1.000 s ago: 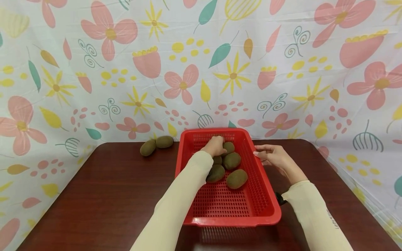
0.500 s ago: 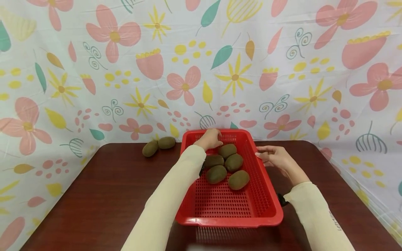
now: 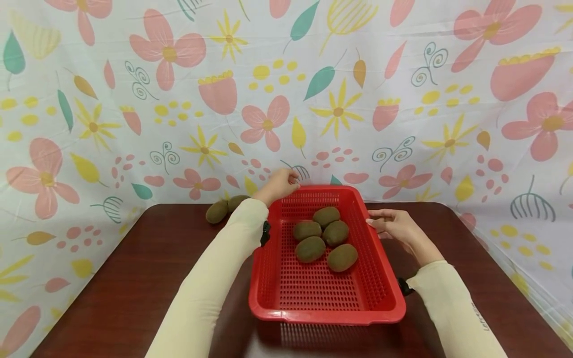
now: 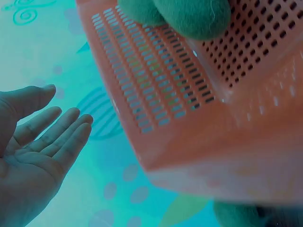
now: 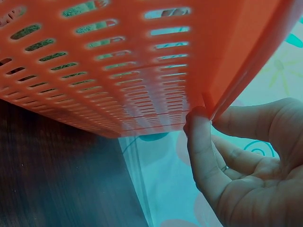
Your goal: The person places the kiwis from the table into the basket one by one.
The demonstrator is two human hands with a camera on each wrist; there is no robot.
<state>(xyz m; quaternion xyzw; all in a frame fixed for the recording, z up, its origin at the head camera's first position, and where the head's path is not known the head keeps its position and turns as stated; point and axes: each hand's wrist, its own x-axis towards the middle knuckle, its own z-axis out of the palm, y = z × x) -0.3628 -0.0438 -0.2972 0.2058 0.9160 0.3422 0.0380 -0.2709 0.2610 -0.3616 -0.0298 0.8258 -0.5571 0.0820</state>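
Note:
A red plastic basket [image 3: 322,315] with slotted walls holds several brown kiwis [image 3: 342,257], grouped toward its middle and back. My right hand [image 3: 396,229] pinches the basket's right rim; in the right wrist view the thumb and forefinger meet at the rim's edge. Over the back left corner of the basket is my left hand [image 3: 282,185]. Nothing is in that left hand [image 4: 42,146], its fingers relaxed and apart from the basket wall [image 4: 142,94]. Behind the left forearm, two more kiwis [image 3: 217,212] lie on the table, one partly hidden by the sleeve.
The basket stands on a dark brown wooden table [image 3: 147,278]. A white cloth with flowers and leaves [image 3: 277,64] hangs right behind the table's back edge. A black strap [image 3: 265,233] shows at the left wrist.
My left hand has left the kiwis inside the basket and moved back and left, up over the rim. The right hand stays at the right rim.

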